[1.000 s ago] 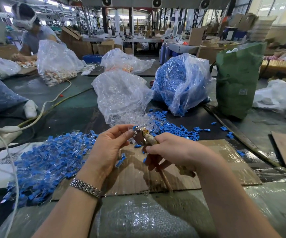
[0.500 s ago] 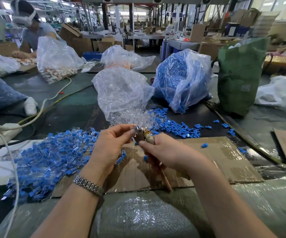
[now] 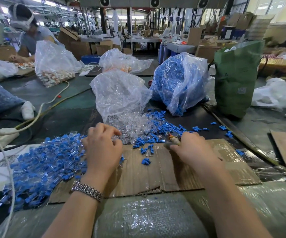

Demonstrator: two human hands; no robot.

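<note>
A second ago both hands meet in mid-air above the cardboard sheet [image 3: 164, 172], the left fingertips at the metal head of the tool [image 3: 173, 139]. Now they are apart and down at table level. The left hand [image 3: 102, 148] lies knuckles-up at the near edge of the clear pieces [image 3: 133, 121] that spill from the mouth of the clear bag [image 3: 120, 93]. Its fingers are curled down into them, but whether they already pinch one I cannot tell, since the fingertips are hidden. The right hand [image 3: 192, 150] grips the tool with fingers wrapped round its handle. The tool's head points forward and rests low, at the far edge of the cardboard, just beside the scattered blue caps [image 3: 166, 127]. The heap of assembled parts [image 3: 42, 165] sits to the left of the left hand, touching the cardboard's left side. Judging by this split, one joining cycle looks finished and a new one is starting — the left hand is fetching a fresh clear piece while the right brings the tool toward a cap. Nothing is between the hands at present, so the next press on the tool waits until both parts are picked up and the hands come together — probably above the cardboard.
</note>
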